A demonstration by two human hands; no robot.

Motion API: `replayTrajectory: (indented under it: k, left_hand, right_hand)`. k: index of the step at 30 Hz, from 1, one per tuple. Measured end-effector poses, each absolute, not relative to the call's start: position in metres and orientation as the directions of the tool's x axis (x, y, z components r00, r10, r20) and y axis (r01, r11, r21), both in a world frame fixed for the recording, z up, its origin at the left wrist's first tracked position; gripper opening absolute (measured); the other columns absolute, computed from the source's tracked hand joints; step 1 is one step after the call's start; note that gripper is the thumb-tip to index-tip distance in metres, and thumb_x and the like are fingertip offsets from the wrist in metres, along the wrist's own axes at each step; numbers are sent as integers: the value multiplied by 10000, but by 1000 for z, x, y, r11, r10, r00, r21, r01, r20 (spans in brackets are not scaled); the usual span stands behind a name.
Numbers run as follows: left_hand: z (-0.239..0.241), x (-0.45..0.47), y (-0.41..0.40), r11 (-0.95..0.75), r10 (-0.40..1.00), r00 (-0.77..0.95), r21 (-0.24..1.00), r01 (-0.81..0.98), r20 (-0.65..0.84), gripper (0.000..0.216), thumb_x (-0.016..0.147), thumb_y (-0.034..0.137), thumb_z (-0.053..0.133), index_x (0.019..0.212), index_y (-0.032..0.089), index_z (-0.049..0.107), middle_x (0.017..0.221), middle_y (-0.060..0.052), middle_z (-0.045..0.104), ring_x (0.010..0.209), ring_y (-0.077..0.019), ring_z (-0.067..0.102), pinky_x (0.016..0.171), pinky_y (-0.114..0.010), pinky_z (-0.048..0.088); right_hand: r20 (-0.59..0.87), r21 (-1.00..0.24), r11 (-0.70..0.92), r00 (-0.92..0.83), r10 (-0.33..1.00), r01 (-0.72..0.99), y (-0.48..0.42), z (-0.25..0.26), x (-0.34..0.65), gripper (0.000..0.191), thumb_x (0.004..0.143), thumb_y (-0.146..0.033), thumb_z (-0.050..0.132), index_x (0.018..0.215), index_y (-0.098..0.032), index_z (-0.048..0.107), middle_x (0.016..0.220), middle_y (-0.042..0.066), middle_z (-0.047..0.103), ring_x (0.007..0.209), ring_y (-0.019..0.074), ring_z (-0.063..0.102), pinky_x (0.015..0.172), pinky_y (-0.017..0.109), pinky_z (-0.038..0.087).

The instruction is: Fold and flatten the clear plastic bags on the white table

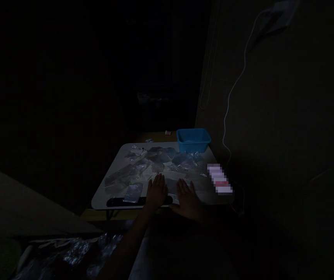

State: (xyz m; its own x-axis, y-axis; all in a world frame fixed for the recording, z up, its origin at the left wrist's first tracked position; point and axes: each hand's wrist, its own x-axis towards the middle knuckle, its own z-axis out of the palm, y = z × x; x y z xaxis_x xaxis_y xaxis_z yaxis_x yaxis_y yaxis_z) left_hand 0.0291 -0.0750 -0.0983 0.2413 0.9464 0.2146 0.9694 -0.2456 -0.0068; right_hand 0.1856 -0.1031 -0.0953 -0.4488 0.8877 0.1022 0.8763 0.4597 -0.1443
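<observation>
My left hand (157, 191) lies flat, palm down, near the front edge of a small white table (100, 197). To its right my right hand (188, 199) rests with fingers stretched and the thumb apart. Between the two, and partly under the fingertips, is a flat clear plastic sheet or bag (171, 186). Left of my left hand, a small clear plastic bag (133, 192) overlaps the dark slot (114, 202) along the table's edge. More crumpled clear plastic bags (140, 167) cover the middle of the table. The dim light hides their details.
A blue plastic basin (193, 146) stands at the table's back right corner. A blurred-out lit screen (219, 179) lies at the right edge, near a white cable (228, 101) running up the wall. Shiny crumpled plastic (76, 251) lies low at the left. A small roll (168, 133) sits behind.
</observation>
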Motion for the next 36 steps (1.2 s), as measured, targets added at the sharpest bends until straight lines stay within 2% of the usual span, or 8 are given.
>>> replayTrajectory:
  k: [7,12,15,25,28,31,34,36]
  left_hand:
    - [-105,21,-71,-246,942,242,-14,969,231,453,859,254,228,1262,89,354,1338,-111,322,1242,-199,261,988,-401,242]
    - [-106,24,-71,-250,938,242,-1,968,247,446,853,245,245,1254,92,365,1336,-115,327,1238,-205,269,981,-409,249]
    - [-107,24,-70,-243,938,232,12,970,258,438,854,242,244,1246,100,379,1330,-119,337,1233,-208,280,977,-410,251]
    - [-108,24,-70,-256,940,224,99,962,256,438,844,232,271,1245,91,376,1331,-132,332,1238,-216,267,990,-420,220]
    - [-108,23,-70,-283,934,207,248,927,292,419,845,245,284,1212,97,419,1309,-137,368,1234,-223,274,997,-438,194]
    - [-105,17,-67,-298,941,141,552,779,309,399,838,309,318,1160,136,479,1238,-118,466,1182,-218,362,992,-428,212]
    - [-96,10,-63,-196,976,-10,892,407,219,434,784,413,422,1115,148,516,1155,-113,537,1088,-217,464,922,-367,332]
    - [-86,7,-62,-87,995,-42,985,150,94,499,706,459,527,1089,138,530,1065,-110,588,994,-219,527,832,-328,404]
  right_hand:
    - [1,-240,447,-460,888,862,-95,-84,191,811,695,-551,446,1317,-78,228,1384,168,182,1280,284,58,987,497,-51]
    - [67,-334,335,-333,941,881,-71,-62,198,634,710,-309,491,1286,-126,299,1257,143,437,1159,237,374,969,415,184]
    - [28,-303,283,-289,957,910,-56,-53,195,450,720,-257,484,1158,-153,472,1074,100,589,1013,199,510,898,324,294]
    - [-211,-262,264,-322,923,928,-25,-52,177,185,546,-210,668,717,-139,659,780,125,668,742,257,611,634,311,412]
    - [-228,-327,262,-345,911,908,-22,-55,180,95,548,-159,649,639,-134,649,697,100,666,660,223,612,574,271,408]
    - [-176,-437,275,-381,908,856,-24,-56,186,107,608,-114,578,692,-126,645,733,84,661,668,185,604,553,230,402]
    - [-103,-559,311,-437,894,769,-26,-54,192,172,648,-91,532,783,-129,632,810,56,650,706,145,593,563,195,408]
    - [-60,-619,338,-472,880,709,-24,-50,195,178,660,-106,530,807,-134,625,806,34,641,707,129,587,573,187,414]
